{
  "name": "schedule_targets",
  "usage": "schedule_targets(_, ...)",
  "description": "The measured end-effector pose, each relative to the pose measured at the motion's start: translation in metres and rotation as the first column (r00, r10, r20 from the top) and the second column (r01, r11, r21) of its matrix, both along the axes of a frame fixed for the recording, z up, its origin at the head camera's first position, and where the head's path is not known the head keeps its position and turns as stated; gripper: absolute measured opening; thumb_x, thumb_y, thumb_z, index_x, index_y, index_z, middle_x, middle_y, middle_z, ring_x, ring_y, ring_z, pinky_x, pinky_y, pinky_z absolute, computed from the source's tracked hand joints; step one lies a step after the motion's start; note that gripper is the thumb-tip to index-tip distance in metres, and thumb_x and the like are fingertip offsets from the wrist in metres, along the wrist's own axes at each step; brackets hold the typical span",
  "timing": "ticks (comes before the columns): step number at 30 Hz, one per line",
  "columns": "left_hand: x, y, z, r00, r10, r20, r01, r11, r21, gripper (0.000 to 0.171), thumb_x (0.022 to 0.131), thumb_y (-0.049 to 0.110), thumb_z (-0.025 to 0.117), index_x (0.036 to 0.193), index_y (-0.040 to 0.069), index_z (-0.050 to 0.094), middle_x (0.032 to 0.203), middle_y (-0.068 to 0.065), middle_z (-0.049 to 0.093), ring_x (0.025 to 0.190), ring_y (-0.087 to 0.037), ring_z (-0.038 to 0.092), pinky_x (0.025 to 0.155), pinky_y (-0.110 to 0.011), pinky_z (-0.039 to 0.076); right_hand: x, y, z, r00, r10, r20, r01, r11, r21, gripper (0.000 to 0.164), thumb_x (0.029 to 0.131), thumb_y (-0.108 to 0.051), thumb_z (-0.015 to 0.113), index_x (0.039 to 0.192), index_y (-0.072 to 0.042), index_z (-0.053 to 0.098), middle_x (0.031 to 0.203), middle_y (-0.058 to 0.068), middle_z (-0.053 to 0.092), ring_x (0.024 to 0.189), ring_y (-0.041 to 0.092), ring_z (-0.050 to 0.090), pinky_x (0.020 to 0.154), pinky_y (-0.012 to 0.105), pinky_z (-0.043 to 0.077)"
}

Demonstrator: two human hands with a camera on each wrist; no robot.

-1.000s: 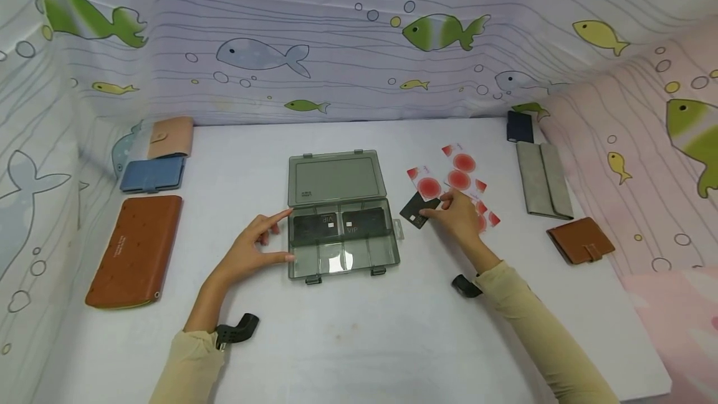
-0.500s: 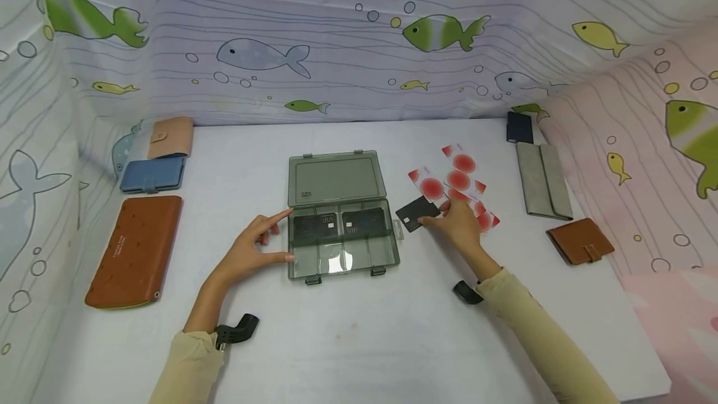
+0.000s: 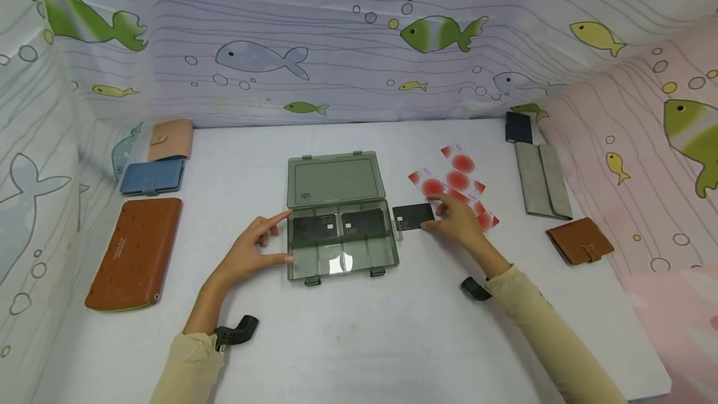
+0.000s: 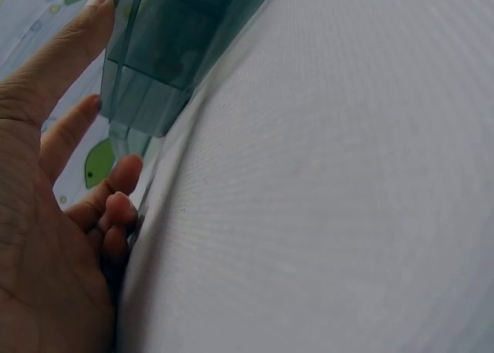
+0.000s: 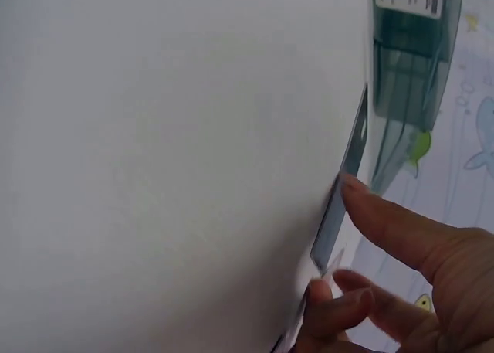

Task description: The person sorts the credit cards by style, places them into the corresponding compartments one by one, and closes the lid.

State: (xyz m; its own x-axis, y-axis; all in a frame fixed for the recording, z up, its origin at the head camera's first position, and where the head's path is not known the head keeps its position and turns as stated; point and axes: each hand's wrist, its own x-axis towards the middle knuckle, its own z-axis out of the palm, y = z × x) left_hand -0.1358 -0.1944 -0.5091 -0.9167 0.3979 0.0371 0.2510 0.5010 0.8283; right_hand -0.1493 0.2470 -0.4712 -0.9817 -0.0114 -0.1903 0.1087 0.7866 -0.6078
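A translucent grey-green divided plastic box (image 3: 343, 254) lies with its lid opened back. Two black VIP cards (image 3: 314, 228) sit in its rear compartments. My left hand (image 3: 247, 248) touches the box's left side with extended index finger and thumb, the other fingers bent. Just right of the box is another black VIP card (image 3: 414, 216). My right hand (image 3: 457, 220) holds that card's right end between thumb and index finger. In the right wrist view, the thumb presses on the card (image 5: 343, 187). Several white cards with red circles (image 3: 462, 181) lie spread behind and beside my right hand, which partly covers them.
On the left lie a large brown wallet (image 3: 134, 254), a blue wallet (image 3: 151, 177) and a beige wallet (image 3: 171, 139). The right side has a navy case (image 3: 518, 127), a grey wallet (image 3: 543, 179) and a brown wallet (image 3: 580, 240). Fish-print curtains (image 3: 348, 36) surround the white table.
My right hand has slid the black card left toward the box and turned it from slanted to nearly level with the box's edges. My left hand stays in place.
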Motion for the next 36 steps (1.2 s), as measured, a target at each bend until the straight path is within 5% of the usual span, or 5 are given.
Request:
schedule_targets(8, 0.0, 0.0, -0.001, 1.0, 0.001, 0.0, -0.001, 1.0, 0.0, 0.089, 0.073, 0.023, 0.089, 0.15, 0.026, 0.045, 0.102, -0.004, 0.047, 0.078, -0.015, 0.031, 0.071, -0.031, 0.03, -0.008, 0.007, -0.001, 0.995, 0.084, 0.059, -0.082, 0.996, -0.03, 0.053, 0.078, -0.015, 0.084, 0.124, -0.004, 0.061, 0.099, 0.015, 0.058, 0.092, 0.03, 0.054, 0.077, 0.039, 0.045)
schedule_targets(14, 0.0, 0.0, -0.001, 1.0, 0.001, -0.001, -0.001, 1.0, 0.004, 0.09, 0.072, 0.022, 0.09, 0.15, 0.027, 0.045, 0.103, -0.004, 0.047, 0.079, -0.015, 0.032, 0.071, -0.031, 0.03, -0.006, 0.009, -0.002, 0.995, 0.1, 0.022, -0.099, 0.994, -0.044, 0.053, 0.075, -0.015, 0.087, 0.115, 0.003, 0.057, 0.106, 0.019, 0.058, 0.097, 0.033, 0.053, 0.085, 0.046, 0.048)
schedule_targets(21, 0.0, 0.001, 0.0, 1.0, 0.001, 0.005, -0.001, 1.0, 0.001, 0.091, 0.072, 0.024, 0.09, 0.15, 0.027, 0.045, 0.103, -0.003, 0.047, 0.078, -0.015, 0.032, 0.071, -0.031, 0.03, -0.001, 0.008, -0.006, 0.999, 0.035, -0.009, -0.035, 0.996, -0.084, 0.051, 0.077, -0.014, 0.085, 0.114, -0.004, 0.053, 0.092, 0.015, 0.057, 0.086, 0.029, 0.053, 0.074, 0.037, 0.044)
schedule_targets(28, 0.0, 0.001, -0.001, 1.0, 0.001, 0.007, -0.001, 1.0, 0.003, 0.09, 0.072, 0.023, 0.09, 0.15, 0.026, 0.045, 0.103, -0.004, 0.047, 0.078, -0.015, 0.032, 0.071, -0.031, 0.031, 0.004, 0.014, -0.011, 0.996, -0.017, -0.088, -0.001, 0.979, -0.206, 0.042, 0.083, -0.005, 0.076, 0.123, -0.007, 0.064, 0.07, 0.009, 0.055, 0.07, 0.021, 0.051, 0.063, 0.03, 0.042)
schedule_targets(36, 0.004, 0.006, 0.009, 1.0, 0.0, -0.026, -0.001, 1.0, -0.01, 0.09, 0.071, 0.01, 0.089, 0.15, 0.012, 0.045, 0.103, -0.014, 0.049, 0.078, -0.023, 0.032, 0.071, -0.033, 0.03, 0.008, 0.017, -0.002, 0.995, -0.083, -0.06, 0.06, 0.944, -0.325, 0.042, 0.086, -0.006, 0.075, 0.127, -0.014, 0.068, 0.077, 0.007, 0.05, 0.062, 0.015, 0.048, 0.055, 0.026, 0.04)
